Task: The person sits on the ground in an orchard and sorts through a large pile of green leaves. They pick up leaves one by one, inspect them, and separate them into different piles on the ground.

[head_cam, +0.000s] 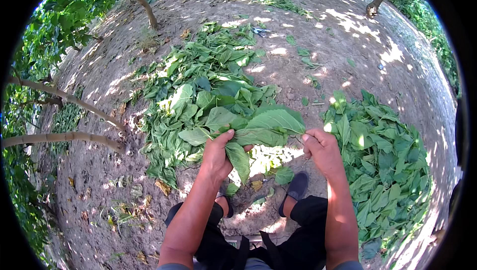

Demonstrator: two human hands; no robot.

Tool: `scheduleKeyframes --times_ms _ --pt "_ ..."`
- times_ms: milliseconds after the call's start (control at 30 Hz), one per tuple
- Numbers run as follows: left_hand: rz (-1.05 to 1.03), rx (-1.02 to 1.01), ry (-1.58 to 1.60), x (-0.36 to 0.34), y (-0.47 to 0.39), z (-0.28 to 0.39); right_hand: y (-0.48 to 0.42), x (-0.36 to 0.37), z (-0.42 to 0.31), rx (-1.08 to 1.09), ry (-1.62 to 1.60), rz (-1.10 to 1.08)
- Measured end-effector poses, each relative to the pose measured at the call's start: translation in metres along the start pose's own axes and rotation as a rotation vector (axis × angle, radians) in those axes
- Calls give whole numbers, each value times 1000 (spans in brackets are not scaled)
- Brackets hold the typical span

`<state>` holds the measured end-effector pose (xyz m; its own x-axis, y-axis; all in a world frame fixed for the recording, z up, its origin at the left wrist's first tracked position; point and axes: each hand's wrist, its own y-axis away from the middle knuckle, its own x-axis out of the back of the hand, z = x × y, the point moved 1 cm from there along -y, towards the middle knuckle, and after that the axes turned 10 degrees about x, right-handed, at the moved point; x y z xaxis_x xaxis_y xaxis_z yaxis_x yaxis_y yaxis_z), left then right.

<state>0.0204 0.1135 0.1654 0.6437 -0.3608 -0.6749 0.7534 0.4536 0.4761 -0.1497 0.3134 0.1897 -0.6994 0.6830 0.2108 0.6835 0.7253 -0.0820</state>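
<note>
My left hand (220, 153) grips a bunch of broad green leaves (261, 136) near their left end, with one leaf drooping below the fingers. At the right end of the bunch, my right hand (319, 147) pinches a stem or leaf tip between thumb and fingers. Beyond my left hand lies a large heap of green leaves (175, 121), partly wilted, spread away from me. Another pile of leaves (384, 165) lies on the ground to the right of my right hand.
Bare tree branches (70, 100) reach in from the left, near dry fallen leaves. A blue-handled tool (262, 30), perhaps shears, lies beyond the heap. Farther off are a small leaf pile (283, 3) and a tree trunk (374, 3). My dark shoes (299, 185) rest on cracked soil.
</note>
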Motion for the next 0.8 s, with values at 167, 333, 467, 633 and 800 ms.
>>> scheduleKeyframes --times_ms 167,333,467,633,800 --pt "-22 -12 -136 1 0 -2 -1 2 3 6 -49 47" --pt "-33 -1 -117 5 -1 -1 -3 9 6 61 -114 120" --pt "-18 -26 -116 12 -2 1 -5 18 6 12 -233 233" --pt "39 -92 -72 7 1 4 -6 26 6 32 -367 322" --pt "27 -77 -96 12 3 7 -14 59 24 -134 -1039 301"
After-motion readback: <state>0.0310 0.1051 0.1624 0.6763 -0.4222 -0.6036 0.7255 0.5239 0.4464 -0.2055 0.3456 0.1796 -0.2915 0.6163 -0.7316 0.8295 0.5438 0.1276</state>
